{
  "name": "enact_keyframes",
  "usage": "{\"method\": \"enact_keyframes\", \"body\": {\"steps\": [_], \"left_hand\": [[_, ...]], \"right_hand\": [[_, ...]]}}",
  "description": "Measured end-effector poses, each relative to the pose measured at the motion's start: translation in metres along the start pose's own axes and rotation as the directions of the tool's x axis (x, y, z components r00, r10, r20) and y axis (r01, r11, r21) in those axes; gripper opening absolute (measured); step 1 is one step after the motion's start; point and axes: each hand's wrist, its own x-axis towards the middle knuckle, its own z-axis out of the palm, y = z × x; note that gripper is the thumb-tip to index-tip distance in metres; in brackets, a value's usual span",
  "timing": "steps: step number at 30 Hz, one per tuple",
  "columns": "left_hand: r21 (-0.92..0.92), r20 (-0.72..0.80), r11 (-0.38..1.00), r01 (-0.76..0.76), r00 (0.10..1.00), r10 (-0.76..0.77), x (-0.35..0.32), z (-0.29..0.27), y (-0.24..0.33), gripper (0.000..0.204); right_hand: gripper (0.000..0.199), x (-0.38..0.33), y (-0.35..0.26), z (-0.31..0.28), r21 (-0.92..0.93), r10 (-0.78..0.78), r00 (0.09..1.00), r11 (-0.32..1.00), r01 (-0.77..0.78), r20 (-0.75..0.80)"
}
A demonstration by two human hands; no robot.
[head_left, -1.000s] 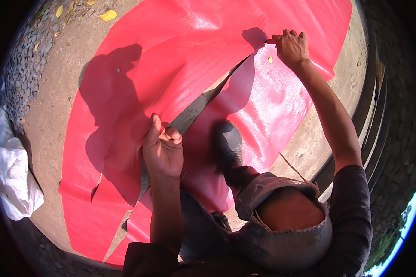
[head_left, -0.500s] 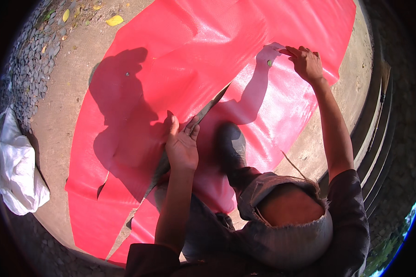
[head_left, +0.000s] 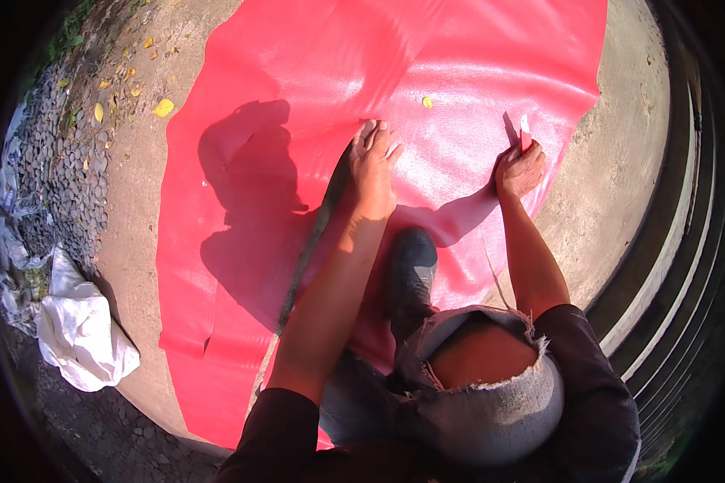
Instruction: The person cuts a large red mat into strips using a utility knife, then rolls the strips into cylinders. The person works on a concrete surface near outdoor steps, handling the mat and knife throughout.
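Note:
A large glossy red sheet (head_left: 459, 88) lies spread on the ground, with a long slit running diagonally through it. My left hand (head_left: 373, 169) rests at the slit's upper end, its fingers stretched out and touching the sheet. To the right, my right hand (head_left: 521, 171) is closed around a small red-handled cutter knife (head_left: 525, 138). Its bright tip points away from me, just above the sheet, and a pointed shadow falls beside it. My boot (head_left: 412, 270) stands on the sheet between my hands.
Concrete ground (head_left: 133, 201) borders the sheet. Grey pebbles (head_left: 68, 177) and a crumpled white sack (head_left: 84, 334) lie at the left. Long steps or ledges (head_left: 652, 294) curve along the right. A small yellow leaf (head_left: 427, 102) sits on the sheet.
My left hand has moved up and right from mid-slit to its upper end, turning from palm-up to fingers on the sheet. My right hand has come lower and nearer, still holding the knife.

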Motion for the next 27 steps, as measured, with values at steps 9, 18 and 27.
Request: {"method": "enact_keyframes", "body": {"steps": [9,18,27], "left_hand": [[0.872,0.048,0.464,0.156,0.916,-0.399,0.037,0.022,0.066,0.053],[0.961,-0.026,0.201,0.192,0.782,-0.623,0.067,0.057,0.209,0.047],[0.763,0.295,-0.423,-0.488,0.846,-0.443,0.162,0.096,0.273,0.035]], "right_hand": [[0.044,0.009,0.000,-0.013,0.021,0.078,0.986,0.996,-0.082,0.150],[0.041,0.020,-0.006,-0.018,0.018,0.052,0.982,0.998,-0.057,0.180],[0.038,0.027,0.007,-0.012,0.084,0.092,0.974,0.990,-0.111,0.209]]}}
